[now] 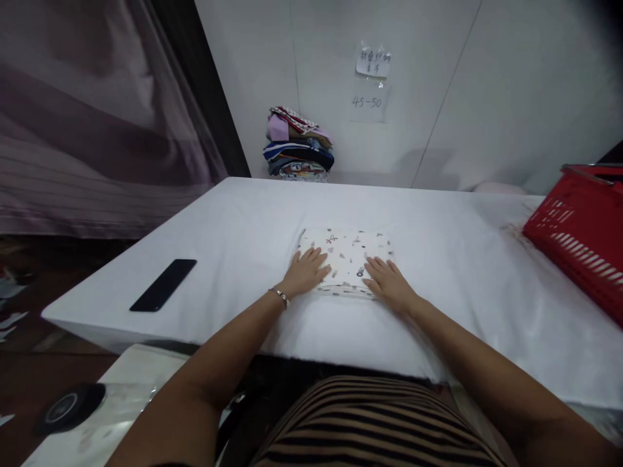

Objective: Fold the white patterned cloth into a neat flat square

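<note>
A folded white cloth (346, 256) with small scattered prints lies flat on the white-covered table, its layered folds showing along the near edge. My left hand (306, 270) rests flat on its left side, fingers stretched out. On the right side, my right hand (388, 283) lies with its fingers spread over the near right part of the cloth. Neither hand grips anything; both press or rest on the fabric from above. A bracelet (281, 297) circles my left wrist.
A black phone (163, 285) lies on the table (233, 227) at the left. A red plastic basket (579, 233) stands at the right edge. Behind the table's far edge rises a stack of folded clothes (299, 146). Handwritten paper signs (372, 63) hang on the wall.
</note>
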Demonstrator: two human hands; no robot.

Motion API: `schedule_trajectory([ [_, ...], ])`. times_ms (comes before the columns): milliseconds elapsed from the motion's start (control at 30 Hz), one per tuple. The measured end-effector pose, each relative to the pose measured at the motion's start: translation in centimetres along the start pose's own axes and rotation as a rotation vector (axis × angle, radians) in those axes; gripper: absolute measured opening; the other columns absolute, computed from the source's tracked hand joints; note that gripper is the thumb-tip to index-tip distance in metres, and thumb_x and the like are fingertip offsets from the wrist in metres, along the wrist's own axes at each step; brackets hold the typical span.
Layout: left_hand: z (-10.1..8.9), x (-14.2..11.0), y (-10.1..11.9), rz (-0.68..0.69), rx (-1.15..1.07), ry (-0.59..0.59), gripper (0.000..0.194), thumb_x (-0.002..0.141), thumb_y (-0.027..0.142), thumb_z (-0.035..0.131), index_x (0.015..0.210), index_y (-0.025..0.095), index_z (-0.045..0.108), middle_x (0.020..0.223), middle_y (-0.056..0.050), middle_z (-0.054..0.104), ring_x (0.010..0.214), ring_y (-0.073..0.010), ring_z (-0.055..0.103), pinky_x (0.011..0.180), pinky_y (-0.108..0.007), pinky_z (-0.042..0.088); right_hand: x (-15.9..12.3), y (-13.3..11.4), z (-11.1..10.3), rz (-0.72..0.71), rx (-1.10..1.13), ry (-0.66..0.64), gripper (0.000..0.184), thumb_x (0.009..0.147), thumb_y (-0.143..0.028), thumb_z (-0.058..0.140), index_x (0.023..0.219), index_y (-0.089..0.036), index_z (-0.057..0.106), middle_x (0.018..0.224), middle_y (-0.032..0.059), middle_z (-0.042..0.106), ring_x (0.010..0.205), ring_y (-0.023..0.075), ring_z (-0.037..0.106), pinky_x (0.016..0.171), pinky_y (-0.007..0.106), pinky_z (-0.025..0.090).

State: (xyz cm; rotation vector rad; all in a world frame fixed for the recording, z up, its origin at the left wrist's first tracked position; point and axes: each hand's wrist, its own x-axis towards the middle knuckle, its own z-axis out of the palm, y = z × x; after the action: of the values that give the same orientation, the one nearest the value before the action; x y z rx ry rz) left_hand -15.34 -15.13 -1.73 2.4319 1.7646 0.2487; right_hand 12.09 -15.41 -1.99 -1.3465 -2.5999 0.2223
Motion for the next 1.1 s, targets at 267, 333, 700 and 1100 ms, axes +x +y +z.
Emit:
schedule_trajectory([
  [267,-0.3,-3.1,2.4,0.29,-0.018,0.099,0.043,0.094,0.043,0.031,0.131,0.025,0.044,0.144,-0.003,0.037,0.135,-0.0205,0.026,0.109,-0.042,0.022,-2.0,-0.5,0.3,-0.206,0.054,0.089,0.04,0.094,-0.032,0.033,0.13,-0.023,0.048,0.135,0.0066,0.05,0.127,0.0231,0.041,0.105,0.049,0.03],
  [333,-0.2,-3.4,2.7,0.334,-0.03,0.111,0.04,0.095,0.04,0.032,0.129,0.024,0.045,0.141,-0.003,0.041,0.132,-0.0191,0.03,0.107,-0.039,0.026,-2.1,-0.7,0.6,-0.231,0.059,0.139,0.038,0.093,-0.028,0.035,0.127,-0.022,0.052,0.131,0.0076,0.054,0.124,0.0238,0.045,0.102,0.048,0.035],
  [700,-0.3,-3.0,4.7,0.279,-0.206,0.202,0.026,0.093,0.033,0.039,0.105,0.022,0.061,0.103,-0.004,0.062,0.098,-0.0179,0.053,0.086,-0.036,0.042,-1.3,-2.4,0.0,-0.148,0.209,0.217,0.031,0.09,-0.027,0.041,0.108,-0.021,0.066,0.098,0.009,0.064,0.092,0.0227,0.056,0.081,0.038,0.048],
  [1100,-1.4,-1.9,5.2,0.371,0.037,0.115,0.016,0.09,0.029,0.047,0.097,0.022,0.059,0.093,-0.002,0.06,0.086,-0.0172,0.053,0.069,-0.029,0.041,-0.4,-2.3,-1.6,-0.2,0.1,0.046,0.026,0.09,-0.018,0.042,0.095,-0.021,0.068,0.095,0.0082,0.063,0.091,0.0215,0.057,0.074,0.032,0.047],
])
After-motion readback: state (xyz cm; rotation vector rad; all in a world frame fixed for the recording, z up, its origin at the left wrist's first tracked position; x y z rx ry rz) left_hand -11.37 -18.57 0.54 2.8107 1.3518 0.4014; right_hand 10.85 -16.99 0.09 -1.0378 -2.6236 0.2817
